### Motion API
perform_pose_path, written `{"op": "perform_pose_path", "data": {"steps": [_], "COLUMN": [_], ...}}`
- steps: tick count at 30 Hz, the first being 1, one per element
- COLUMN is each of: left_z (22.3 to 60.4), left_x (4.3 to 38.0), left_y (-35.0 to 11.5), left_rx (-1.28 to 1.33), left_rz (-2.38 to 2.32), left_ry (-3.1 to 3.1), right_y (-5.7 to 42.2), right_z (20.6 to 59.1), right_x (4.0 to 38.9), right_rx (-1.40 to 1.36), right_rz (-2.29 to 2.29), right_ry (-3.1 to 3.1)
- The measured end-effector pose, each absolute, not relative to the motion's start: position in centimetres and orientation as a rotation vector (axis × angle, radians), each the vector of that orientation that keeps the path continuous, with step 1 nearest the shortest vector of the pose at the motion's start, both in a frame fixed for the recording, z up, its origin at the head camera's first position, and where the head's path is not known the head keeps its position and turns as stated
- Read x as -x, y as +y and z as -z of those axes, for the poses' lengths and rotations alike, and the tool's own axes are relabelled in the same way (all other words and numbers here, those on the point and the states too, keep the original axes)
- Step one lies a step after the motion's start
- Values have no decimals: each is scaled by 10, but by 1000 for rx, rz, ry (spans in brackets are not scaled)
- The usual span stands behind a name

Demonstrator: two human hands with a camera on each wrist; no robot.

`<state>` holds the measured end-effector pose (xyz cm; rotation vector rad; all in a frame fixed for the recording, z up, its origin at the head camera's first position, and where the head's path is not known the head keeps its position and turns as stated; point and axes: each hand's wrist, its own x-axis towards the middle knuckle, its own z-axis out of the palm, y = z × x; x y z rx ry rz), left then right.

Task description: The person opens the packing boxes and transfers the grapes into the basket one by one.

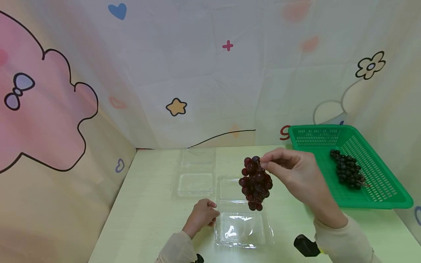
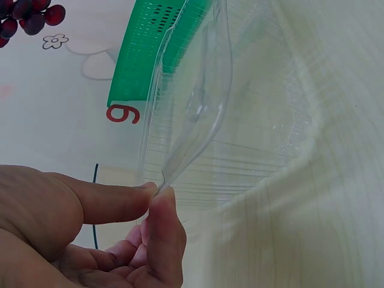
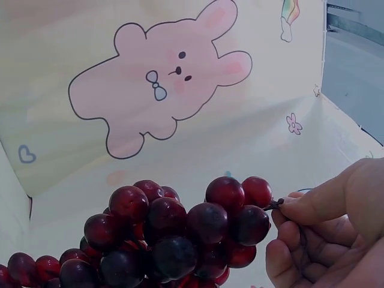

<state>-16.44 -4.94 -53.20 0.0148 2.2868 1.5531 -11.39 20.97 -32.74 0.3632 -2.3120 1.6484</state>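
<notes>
A bunch of dark red grapes (image 1: 255, 184) hangs from my right hand (image 1: 296, 171), whose thumb and fingertips pinch its stem, as the right wrist view also shows (image 3: 174, 234). Below the grapes lies an opened clear plastic clamshell box (image 1: 244, 228) on the table. My left hand (image 1: 202, 214) is at the left side of that box. In the left wrist view, the thumb and forefinger of the left hand (image 2: 120, 222) pinch the thin edge of the clear box (image 2: 198, 108).
A second opened clear box (image 1: 196, 182) lies behind and to the left. At the right stands a green basket (image 1: 385, 160) with a bunch of dark grapes (image 1: 348, 170) in it. A patterned curtain (image 1: 204, 73) rises behind the pale table (image 1: 141, 212).
</notes>
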Motion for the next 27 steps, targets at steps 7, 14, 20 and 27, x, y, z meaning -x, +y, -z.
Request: {"op": "perform_pose_path", "data": {"steps": [7, 14, 20, 27], "left_z": [532, 532, 531, 531], "left_x": [164, 165, 164, 164], "left_y": [-49, -49, -48, -48], "left_rx": [-7, 3, 6, 6], "left_rz": [-1546, -1551, -1546, -1545], "left_ry": [2294, 2291, 2288, 2287], "right_y": [209, 208, 207, 208], "right_z": [318, 310, 308, 308], "right_x": [116, 117, 117, 118], "right_rx": [-359, -382, -384, -372], "right_rz": [-1630, -1604, -1606, -1613], "right_ry": [-2292, -2276, -2278, -2292]}}
